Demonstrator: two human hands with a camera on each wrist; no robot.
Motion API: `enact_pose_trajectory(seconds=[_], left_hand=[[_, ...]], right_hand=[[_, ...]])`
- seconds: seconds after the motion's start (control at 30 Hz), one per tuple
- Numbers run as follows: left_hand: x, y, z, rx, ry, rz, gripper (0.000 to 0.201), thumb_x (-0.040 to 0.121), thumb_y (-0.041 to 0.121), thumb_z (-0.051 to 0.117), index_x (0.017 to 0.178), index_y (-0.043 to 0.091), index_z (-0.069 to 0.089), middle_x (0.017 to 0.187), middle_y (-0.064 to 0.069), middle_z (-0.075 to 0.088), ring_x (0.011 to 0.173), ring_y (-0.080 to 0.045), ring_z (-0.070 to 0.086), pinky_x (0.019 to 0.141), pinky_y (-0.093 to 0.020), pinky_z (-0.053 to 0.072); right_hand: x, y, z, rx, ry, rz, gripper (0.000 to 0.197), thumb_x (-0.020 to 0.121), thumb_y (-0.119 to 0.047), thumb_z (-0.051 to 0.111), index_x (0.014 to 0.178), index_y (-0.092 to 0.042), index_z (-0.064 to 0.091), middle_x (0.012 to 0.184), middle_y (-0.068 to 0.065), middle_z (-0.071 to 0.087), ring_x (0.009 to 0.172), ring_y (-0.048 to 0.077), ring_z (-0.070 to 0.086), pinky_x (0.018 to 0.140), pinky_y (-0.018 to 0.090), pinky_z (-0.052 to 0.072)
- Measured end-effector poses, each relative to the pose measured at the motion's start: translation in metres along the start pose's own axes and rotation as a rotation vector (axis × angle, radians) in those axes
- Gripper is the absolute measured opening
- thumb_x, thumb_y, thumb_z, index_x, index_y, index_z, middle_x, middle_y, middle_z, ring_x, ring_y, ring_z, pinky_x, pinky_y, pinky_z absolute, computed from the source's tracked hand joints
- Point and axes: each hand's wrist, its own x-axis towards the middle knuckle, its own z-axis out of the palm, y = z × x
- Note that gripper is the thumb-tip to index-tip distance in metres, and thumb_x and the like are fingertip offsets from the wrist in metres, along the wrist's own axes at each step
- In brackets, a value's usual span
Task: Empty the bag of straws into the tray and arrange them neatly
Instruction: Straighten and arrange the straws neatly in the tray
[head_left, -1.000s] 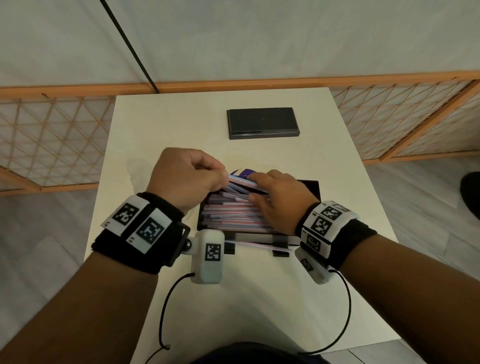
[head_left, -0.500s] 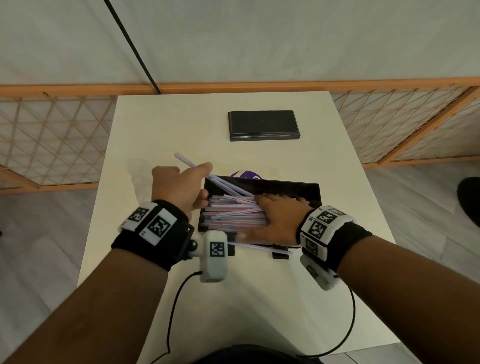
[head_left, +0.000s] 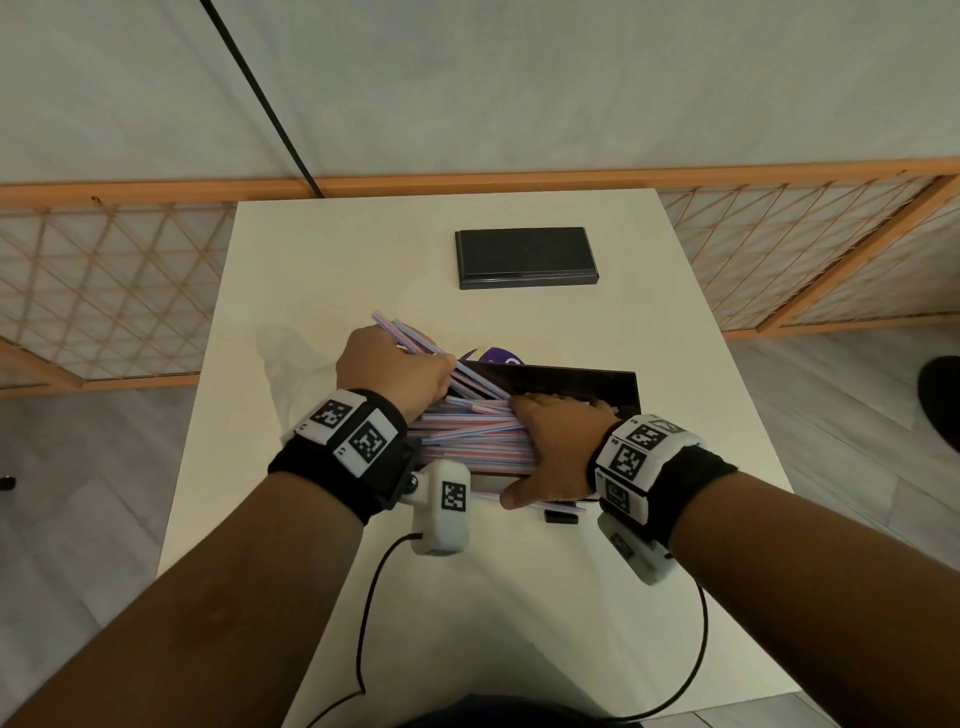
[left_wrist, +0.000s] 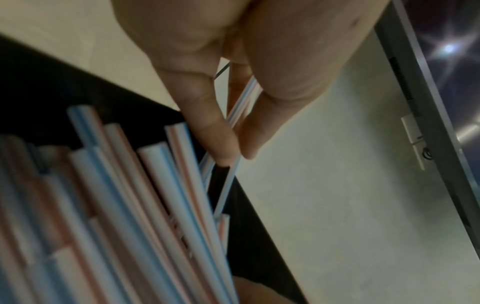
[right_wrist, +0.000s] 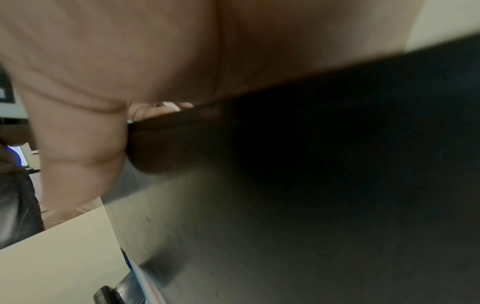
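A pile of pink, blue and white striped straws (head_left: 467, 436) lies lengthwise in a black tray (head_left: 626, 387) near the table's front. My right hand (head_left: 545, 441) rests flat on the pile's right half, with the thumb at the tray's front rim. At the tray's left end my left hand (head_left: 441, 366) pinches a few straws (head_left: 402, 332) that slant up and to the left out of the pile. The left wrist view shows thumb and finger of the left hand (left_wrist: 237, 152) closed on those thin straws (left_wrist: 242, 96). The right wrist view shows only palm and dark tray wall (right_wrist: 311, 123).
A clear plastic bag (head_left: 288, 364) lies left of the tray, and a purple piece (head_left: 493, 356) peeks out behind it. A second black tray (head_left: 525, 257) sits at the table's far side. One loose straw (head_left: 556, 506) and a small black object (head_left: 561, 518) lie before the tray.
My right hand slid from the pile's far edge toward me and flattened on it. My left hand drew a few straws out to the upper left and now holds more of them.
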Motion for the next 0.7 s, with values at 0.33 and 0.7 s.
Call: enact_pose_trajectory(seconds=[0.33, 0.7], left_hand=[[0.003, 0.009, 0.008, -0.013, -0.020, 0.026, 0.012, 0.060, 0.025, 0.072, 0.068, 0.017, 0.076, 0.064, -0.013, 0.074, 0.071, -0.038, 0.075, 0.079, -0.057, 0.062], [-0.038, 0.046, -0.032, 0.111, 0.021, 0.416, 0.012, 0.077, 0.013, 0.075, 0.066, 0.018, 0.076, 0.059, -0.001, 0.073, 0.056, -0.021, 0.072, 0.069, -0.045, 0.064]], right_hand=[[0.000, -0.002, 0.000, -0.021, 0.015, -0.010, 0.105, 0.063, -0.071, 0.073, 0.146, -0.023, 0.030, 0.144, -0.002, 0.046, 0.130, 0.028, 0.047, 0.111, 0.058, 0.030], [-0.012, 0.012, -0.015, 0.291, 0.209, -0.132, 0.090, 0.057, -0.078, 0.070, 0.130, -0.031, 0.045, 0.120, -0.008, 0.059, 0.106, 0.016, 0.059, 0.097, 0.042, 0.049]])
